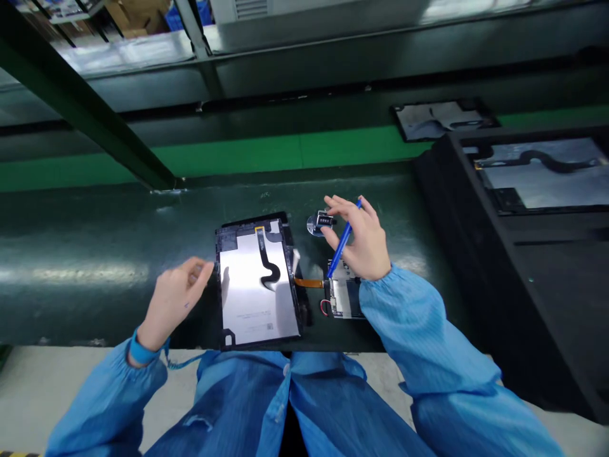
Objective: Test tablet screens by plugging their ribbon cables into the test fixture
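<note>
1. Blue sleeves fill the lower edge; both hands work over a dark green worktop.
2. Loosely curled and grasping nothing, the left hand sits just beside the left edge of the silver panel, which lies flat at centre.
3. Slantwise in the right hand is a clasped blue stick; the fingertips touch a small black part on a round disc, just beyond the panel's far right corner.
4. An orange ribbon joins the panel to a small circuit board, which lies partly under the right wrist.
5. Judgement: brace the panel with the left hand, keep the wrist off the ribbon, and handle the black part lightly.
6. At right stand black trays bearing similar panels.
</note>
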### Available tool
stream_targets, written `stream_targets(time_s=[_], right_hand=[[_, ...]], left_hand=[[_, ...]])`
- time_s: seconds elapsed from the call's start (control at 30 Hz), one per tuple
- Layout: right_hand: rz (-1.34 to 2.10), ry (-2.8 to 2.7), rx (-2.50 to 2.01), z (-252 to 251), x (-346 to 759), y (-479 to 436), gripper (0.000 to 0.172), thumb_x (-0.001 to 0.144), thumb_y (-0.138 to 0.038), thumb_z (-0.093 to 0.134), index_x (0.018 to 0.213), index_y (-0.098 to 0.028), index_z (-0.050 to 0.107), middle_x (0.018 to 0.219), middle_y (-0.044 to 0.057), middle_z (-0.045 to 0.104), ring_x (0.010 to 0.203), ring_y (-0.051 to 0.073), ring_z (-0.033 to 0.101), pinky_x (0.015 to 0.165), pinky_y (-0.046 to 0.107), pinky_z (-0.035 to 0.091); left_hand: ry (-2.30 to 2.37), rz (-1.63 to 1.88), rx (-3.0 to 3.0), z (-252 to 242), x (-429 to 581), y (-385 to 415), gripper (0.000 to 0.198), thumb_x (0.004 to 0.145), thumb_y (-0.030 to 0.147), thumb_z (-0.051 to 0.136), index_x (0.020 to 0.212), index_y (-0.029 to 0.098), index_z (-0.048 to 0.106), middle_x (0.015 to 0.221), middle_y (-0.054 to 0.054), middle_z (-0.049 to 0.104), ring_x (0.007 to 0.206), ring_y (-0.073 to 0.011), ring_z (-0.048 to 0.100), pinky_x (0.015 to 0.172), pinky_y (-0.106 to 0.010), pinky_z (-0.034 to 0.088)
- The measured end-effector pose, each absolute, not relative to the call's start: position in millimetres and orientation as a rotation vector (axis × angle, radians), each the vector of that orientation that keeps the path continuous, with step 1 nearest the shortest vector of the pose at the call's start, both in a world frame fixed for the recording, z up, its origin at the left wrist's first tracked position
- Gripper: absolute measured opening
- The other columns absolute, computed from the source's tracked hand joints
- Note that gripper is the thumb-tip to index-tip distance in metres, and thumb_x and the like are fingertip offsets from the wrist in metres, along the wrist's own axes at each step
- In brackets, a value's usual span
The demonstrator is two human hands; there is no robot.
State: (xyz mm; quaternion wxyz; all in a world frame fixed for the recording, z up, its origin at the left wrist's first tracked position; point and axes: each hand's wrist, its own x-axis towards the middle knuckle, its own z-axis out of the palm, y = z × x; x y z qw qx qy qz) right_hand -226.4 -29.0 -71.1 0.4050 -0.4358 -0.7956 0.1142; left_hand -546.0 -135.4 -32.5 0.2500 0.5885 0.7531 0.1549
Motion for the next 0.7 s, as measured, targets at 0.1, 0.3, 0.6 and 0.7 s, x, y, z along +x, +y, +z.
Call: stream_targets(time_s=[0.1, 0.3, 0.6, 0.7], right_hand=[[0.205, -2.126, -1.166, -80, -223, -21, 0.016, 0.090, -0.024, 0.057, 0.106, -0.022, 0.053, 0.127, 0.006, 0.069, 0.131, 0.027, 0.056, 0.120, 0.057, 0.027], [0.136, -2.108, -1.233, -84, -230, -22, 0.009, 0.089, -0.018, 0.053, 0.098, -0.021, 0.052, 0.119, 0.005, 0.073, 0.129, 0.026, 0.058, 0.118, 0.055, 0.029], [0.299, -1.885, -1.085, -66, -223, -34, 0.008, 0.094, -0.025, 0.054, 0.098, -0.022, 0.060, 0.098, 0.004, 0.074, 0.090, 0.019, 0.069, 0.082, 0.032, 0.054], [0.517, -2.069, -0.985, -62, -222, -39, 0.012, 0.094, -0.029, 0.056, 0.086, -0.022, 0.060, 0.074, 0.000, 0.069, 0.068, 0.014, 0.066, 0.068, 0.025, 0.049]], left_hand=[[1.850, 0.263, 1.450, -52, -559, -139, 0.040, 0.086, 0.057, 0.056, 0.075, 0.020, 0.062, 0.058, 0.000, 0.063, 0.050, -0.0159, 0.059, 0.052, -0.026, 0.045], [1.609, 0.500, 1.027, -58, -560, -133, 0.029, 0.075, 0.044, 0.073, 0.084, 0.017, 0.065, 0.071, -0.002, 0.067, 0.070, -0.0176, 0.065, 0.063, -0.025, 0.052], [1.487, 0.977, 0.833, 16, -557, -50, 0.019, 0.067, 0.010, 0.069, 0.086, 0.011, 0.064, 0.071, -0.001, 0.065, 0.065, -0.0123, 0.061, 0.057, -0.020, 0.051], [1.510, 1.205, 0.895, 12, -544, 23, 0.010, 0.084, 0.004, 0.054, 0.080, 0.010, 0.060, 0.072, -0.001, 0.061, 0.075, -0.0108, 0.063, 0.068, -0.019, 0.052]])
